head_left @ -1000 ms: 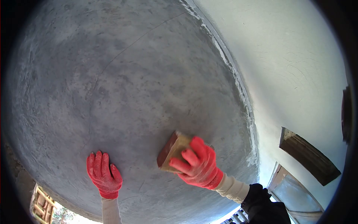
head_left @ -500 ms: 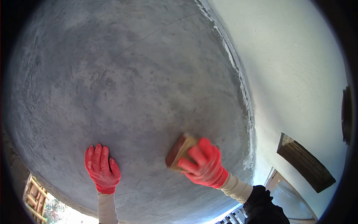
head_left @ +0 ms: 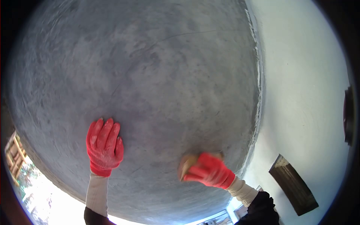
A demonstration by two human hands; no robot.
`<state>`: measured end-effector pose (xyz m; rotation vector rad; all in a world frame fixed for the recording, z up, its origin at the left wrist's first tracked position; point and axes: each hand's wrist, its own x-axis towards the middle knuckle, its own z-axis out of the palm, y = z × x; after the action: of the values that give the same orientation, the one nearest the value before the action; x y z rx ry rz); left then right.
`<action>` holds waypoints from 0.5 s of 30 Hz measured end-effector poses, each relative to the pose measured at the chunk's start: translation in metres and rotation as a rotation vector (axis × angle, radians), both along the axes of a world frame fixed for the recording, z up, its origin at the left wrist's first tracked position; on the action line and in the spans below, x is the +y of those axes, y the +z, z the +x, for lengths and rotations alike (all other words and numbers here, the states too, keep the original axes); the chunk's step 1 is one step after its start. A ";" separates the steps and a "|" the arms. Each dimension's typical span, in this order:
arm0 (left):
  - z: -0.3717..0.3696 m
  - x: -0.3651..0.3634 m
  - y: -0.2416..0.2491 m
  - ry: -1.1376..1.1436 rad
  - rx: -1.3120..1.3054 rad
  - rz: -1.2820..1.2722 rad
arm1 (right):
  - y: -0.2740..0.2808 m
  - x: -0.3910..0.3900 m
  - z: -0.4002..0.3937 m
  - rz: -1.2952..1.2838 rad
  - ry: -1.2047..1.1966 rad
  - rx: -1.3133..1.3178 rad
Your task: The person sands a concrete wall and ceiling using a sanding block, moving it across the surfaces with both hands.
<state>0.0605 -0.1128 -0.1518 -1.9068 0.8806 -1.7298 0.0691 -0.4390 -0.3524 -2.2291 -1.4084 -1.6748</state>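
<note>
My left hand, in a red-coated glove with a pale cuff, lies flat against a large grey plastered surface, its fingers stretched upward in the view and holding nothing. To the right, my right hand, in a matching glove, is closed around a tan and brown sanding block. The block's face is against the grey surface. Both the block and the gloved fingers are smeared by motion, and part of the block is hidden under them. A thin crack runs across the upper part of the plaster.
A white wall borders the plaster on the right, with a rough pale seam between them. A dark rectangular recess or panel is in that wall. Bright outdoor light and a wooden lattice show at lower left.
The view has swung, so the seam and crack sit differently. My right hand and the sanding block have shifted right and down in view. My left hand appears higher, still flat.
</note>
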 end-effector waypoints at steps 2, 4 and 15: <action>0.001 -0.001 -0.001 -0.018 -0.005 -0.026 | 0.006 -0.006 0.006 0.076 0.045 0.043; 0.001 0.000 -0.001 -0.032 -0.023 -0.049 | 0.062 -0.026 -0.006 0.082 -0.166 0.027; 0.003 -0.001 -0.004 -0.126 -0.037 -0.145 | 0.067 -0.038 0.006 0.298 -0.326 -0.098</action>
<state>0.0633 -0.1133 -0.1555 -1.9394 0.9016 -1.9451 0.0750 -0.4765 -0.2852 -2.3186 -0.7680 -1.9578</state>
